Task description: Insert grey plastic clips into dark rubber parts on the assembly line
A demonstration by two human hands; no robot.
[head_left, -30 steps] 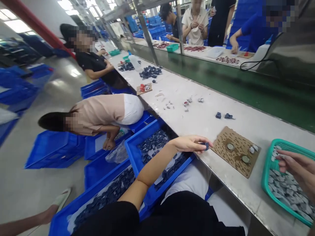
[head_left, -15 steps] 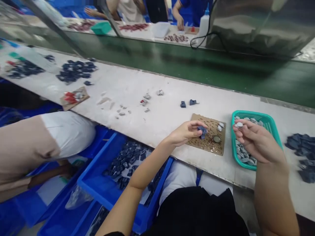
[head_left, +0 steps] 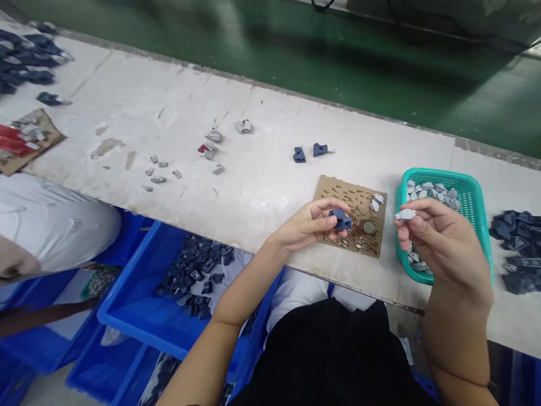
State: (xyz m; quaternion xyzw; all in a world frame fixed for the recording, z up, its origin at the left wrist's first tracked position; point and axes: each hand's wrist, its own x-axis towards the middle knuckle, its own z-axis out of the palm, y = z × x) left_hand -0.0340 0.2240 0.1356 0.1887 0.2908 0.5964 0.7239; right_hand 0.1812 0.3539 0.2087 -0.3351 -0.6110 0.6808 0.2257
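Between the thumb and fingers of my left hand (head_left: 305,225) is a dark blue plastic part (head_left: 340,219), held over the near left side of a brown cardboard sheet (head_left: 333,189). My right hand (head_left: 443,239) pinches a small light grey piece (head_left: 406,215) at its fingertips, above the left edge of a green basket (head_left: 482,225). More grey pieces (head_left: 428,190) fill part of that basket. On the cardboard lie two grey pieces (head_left: 376,202), a small round dish (head_left: 369,227) and many wet-looking brown drops. The two hands are apart.
Two blue parts (head_left: 299,154) lie beyond the cardboard. A pile of blue parts (head_left: 518,242) sits right of the basket. Scattered grey bits (head_left: 158,179) lie to the left. Below the table edge stands a blue bin (head_left: 139,293). Another person's arm (head_left: 46,316) shows at lower left.
The view has tilted down, so the far bench and the people there have left it. Both hands keep their pieces; the blue part now shows more clearly in my left fingers.
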